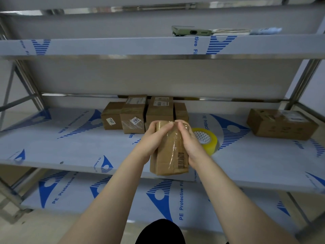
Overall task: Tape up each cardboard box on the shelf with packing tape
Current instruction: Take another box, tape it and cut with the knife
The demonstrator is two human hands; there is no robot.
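A small brown cardboard box (168,155) with clear tape along its top and a barcode on its right side is held over the front edge of the middle shelf (70,147). My left hand (153,138) grips its left side, fingers lying over the top. My right hand (189,140) presses on its right side and top far end. A roll of clear yellowish packing tape (208,140) lies flat on the shelf just right of my right hand. Several small brown boxes (133,118) stand in a row at the back of the shelf, directly behind the held box.
A larger brown box (281,124) sits at the shelf's right end. The upper shelf (123,46) carries a green phone (191,31) and some flat items. Metal uprights (302,80) frame both sides. A lower shelf (105,191) runs below.
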